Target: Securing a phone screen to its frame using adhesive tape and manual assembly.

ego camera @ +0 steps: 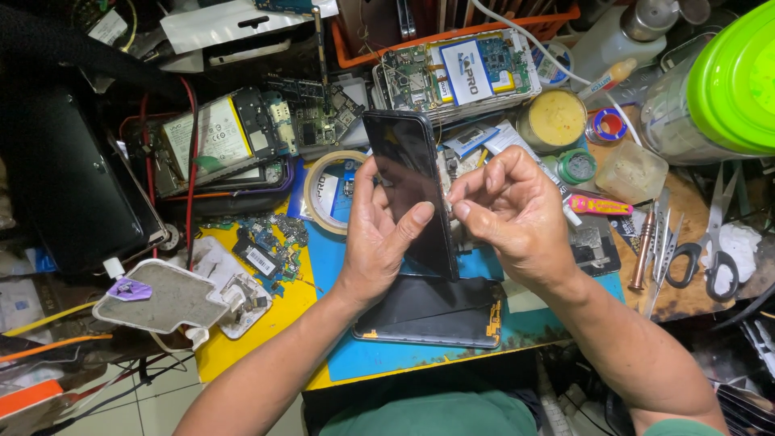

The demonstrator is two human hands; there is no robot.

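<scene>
I see my left hand (379, 234) wrapped around a dark smartphone (408, 186), held upright on edge above the blue work mat (339, 250), thumb laid across its glossy face. My right hand (508, 210) is closed to a narrow pinch at the phone's right edge, thumb and forefinger together on something too small to make out. I judge the phone light and stiff, but its glass is slick and would crack, so the safest hold is along the long side edges, not the face. Another black panel (432, 311) lies flat on the mat, near me. Scissors (710, 242) and a tape roll (331, 194) lie well apart.
</scene>
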